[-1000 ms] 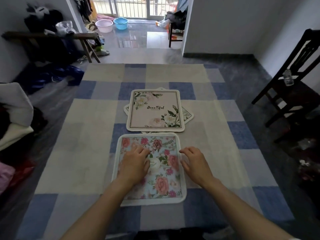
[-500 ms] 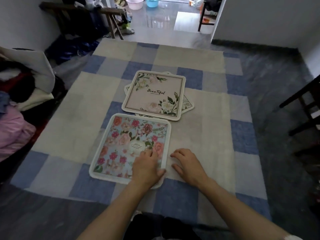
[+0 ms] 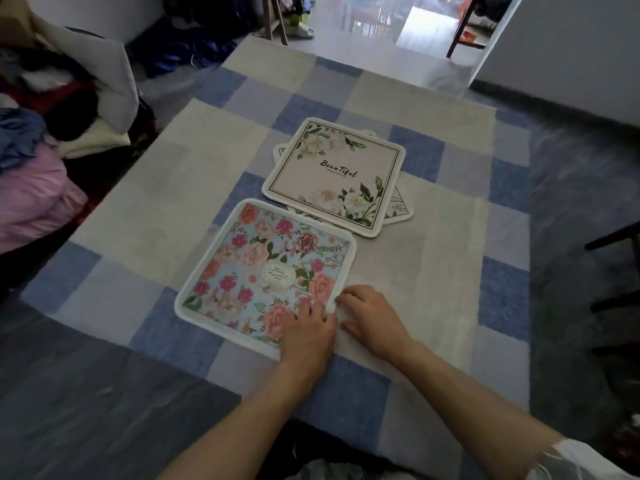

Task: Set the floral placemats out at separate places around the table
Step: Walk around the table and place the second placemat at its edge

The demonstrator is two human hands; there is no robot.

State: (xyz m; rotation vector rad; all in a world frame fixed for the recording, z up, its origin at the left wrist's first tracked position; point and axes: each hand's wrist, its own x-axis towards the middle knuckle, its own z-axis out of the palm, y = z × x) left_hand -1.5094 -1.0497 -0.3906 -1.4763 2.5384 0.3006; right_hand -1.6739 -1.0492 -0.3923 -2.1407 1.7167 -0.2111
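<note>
Head camera looks down on a table with a blue and cream checked cloth (image 3: 138,220). The blue flower mat (image 3: 256,268) lies flat near the front edge, turned a little to the right. It looks nearly square. Bare cloth lies on both sides of it.

The left hand (image 3: 308,336) presses flat on its near right corner. The right hand (image 3: 375,323) rests on the cloth beside it, fingers loosely bent, holding nothing.

Just behind, the white mat (image 3: 334,174) covers another mat (image 3: 398,209).
</note>
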